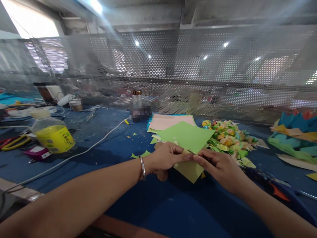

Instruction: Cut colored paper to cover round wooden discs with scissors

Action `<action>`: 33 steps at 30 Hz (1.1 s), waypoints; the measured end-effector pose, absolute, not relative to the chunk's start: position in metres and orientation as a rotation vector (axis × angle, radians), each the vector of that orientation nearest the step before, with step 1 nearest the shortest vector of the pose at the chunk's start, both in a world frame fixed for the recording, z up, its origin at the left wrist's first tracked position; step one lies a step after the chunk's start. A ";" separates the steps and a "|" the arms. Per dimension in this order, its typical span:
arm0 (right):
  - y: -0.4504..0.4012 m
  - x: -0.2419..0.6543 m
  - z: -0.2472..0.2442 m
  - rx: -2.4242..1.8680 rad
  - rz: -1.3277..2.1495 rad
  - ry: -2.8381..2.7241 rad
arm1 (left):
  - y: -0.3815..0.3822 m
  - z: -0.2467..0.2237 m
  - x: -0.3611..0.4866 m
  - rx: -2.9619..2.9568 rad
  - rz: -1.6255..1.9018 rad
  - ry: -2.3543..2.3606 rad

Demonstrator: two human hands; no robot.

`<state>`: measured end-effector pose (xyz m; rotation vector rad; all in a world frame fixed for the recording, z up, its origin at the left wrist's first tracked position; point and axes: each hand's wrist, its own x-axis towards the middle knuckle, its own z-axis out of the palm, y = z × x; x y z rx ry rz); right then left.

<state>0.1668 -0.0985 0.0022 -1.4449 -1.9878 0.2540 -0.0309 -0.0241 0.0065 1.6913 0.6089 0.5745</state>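
Above the blue tabletop, my left hand [170, 154] has its thumb and fingers closed on a piece of light yellow-green paper [191, 171]. My right hand [220, 167] pinches the same paper close to the left fingertips, and its corner points down toward me. A thin dark edge shows between the fingers; I cannot make out what it is. Just beyond both hands lies a bright green paper sheet [184, 135]. Under my left wrist, a round brownish thing [162, 175] is partly hidden.
Behind lie stacked pink sheets [170, 122]; right of them, a heap of folded paper pieces [226, 135]. A dark blue tool with an orange trigger [279, 190] rests by my right forearm. A yellow-labelled bottle [53, 134] and a white cable [91, 146] are left. Perforated metal panels stand behind.
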 end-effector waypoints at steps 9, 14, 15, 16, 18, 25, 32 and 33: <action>-0.096 0.169 0.002 -1.452 0.314 -2.015 | -0.023 0.008 -0.034 1.805 0.510 0.619; -0.096 0.170 0.001 -1.462 0.357 -2.033 | -0.022 0.009 -0.034 1.819 0.488 0.601; -0.096 0.170 0.001 -1.462 0.367 -2.035 | -0.022 0.009 -0.034 1.811 0.483 0.592; -0.096 0.170 0.001 -1.464 0.373 -2.036 | -0.021 0.008 -0.034 1.804 0.477 0.582; -0.096 0.170 0.001 -1.469 0.375 -2.039 | -0.021 0.007 -0.034 1.800 0.470 0.572; -0.095 0.170 -0.001 -1.500 0.394 -2.041 | -0.018 0.005 -0.034 1.849 0.463 0.562; -0.092 0.171 -0.002 -1.511 0.396 -2.040 | -0.016 0.007 -0.034 1.913 0.421 0.562; -0.092 0.171 -0.003 -1.506 0.393 -2.037 | -0.016 0.007 -0.034 1.919 0.415 0.567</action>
